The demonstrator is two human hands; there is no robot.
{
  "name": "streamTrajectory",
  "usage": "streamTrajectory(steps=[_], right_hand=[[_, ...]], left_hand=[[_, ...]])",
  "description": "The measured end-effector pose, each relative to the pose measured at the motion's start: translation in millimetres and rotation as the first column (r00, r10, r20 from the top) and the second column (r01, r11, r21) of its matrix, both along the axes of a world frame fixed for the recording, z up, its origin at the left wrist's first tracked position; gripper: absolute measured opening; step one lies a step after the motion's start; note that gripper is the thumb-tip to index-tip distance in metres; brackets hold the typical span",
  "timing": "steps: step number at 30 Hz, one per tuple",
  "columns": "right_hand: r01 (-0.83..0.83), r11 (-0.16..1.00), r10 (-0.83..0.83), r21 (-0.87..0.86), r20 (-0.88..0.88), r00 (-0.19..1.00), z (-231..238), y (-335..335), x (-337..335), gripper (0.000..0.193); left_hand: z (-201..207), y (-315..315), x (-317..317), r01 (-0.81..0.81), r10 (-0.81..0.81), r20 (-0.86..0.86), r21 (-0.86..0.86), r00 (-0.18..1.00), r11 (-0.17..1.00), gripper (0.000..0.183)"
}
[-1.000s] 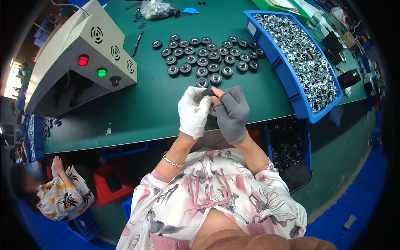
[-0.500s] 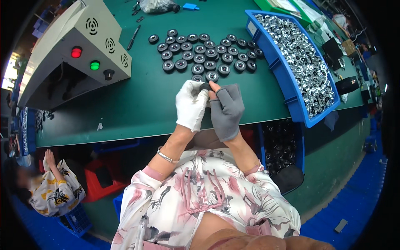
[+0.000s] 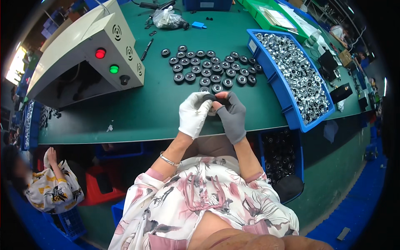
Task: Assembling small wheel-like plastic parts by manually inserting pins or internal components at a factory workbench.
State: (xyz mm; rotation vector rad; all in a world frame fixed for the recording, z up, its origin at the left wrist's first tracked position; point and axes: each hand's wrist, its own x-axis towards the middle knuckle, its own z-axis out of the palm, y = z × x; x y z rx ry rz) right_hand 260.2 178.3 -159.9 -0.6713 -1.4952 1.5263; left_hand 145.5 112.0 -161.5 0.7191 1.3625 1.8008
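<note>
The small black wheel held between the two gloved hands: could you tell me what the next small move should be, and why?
Probably set the black wheel down at the near edge of the rows of wheels: both the left hand and the right hand pinch it just below them.

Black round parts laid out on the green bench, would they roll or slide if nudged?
The black round parts lie flat, so they would probably slide, not roll. Being squat discs, they seem unlikely to tip. They look rigid; weight is hard to judge.

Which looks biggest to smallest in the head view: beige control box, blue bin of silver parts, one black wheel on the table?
1. beige control box
2. blue bin, fairly close in apparent size, so unsure
3. black wheel, clearly smallest
</note>
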Motion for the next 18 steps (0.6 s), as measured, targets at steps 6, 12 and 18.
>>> streamTrajectory(steps=[6,12,18], right_hand=[[-0.072,0.988,0.074,-0.137,0.014,0.997,4,3,4,0.020],[-0.046,0.997,0.053,-0.069,0.112,0.992,10,1,5,0.017],[0.031,1.000,-0.031,0.003,0.132,0.991,3,-1,1,0.018]], left_hand=[[-3,-1,-5,0.044,-0.046,-0.058,-0.044,0.997,0.998,0.016],[-10,0,-5,0.029,-0.031,-0.048,-0.037,0.998,0.999,0.014],[-11,7,-3,-0.023,0.017,-0.084,-0.075,0.996,0.997,0.011]])
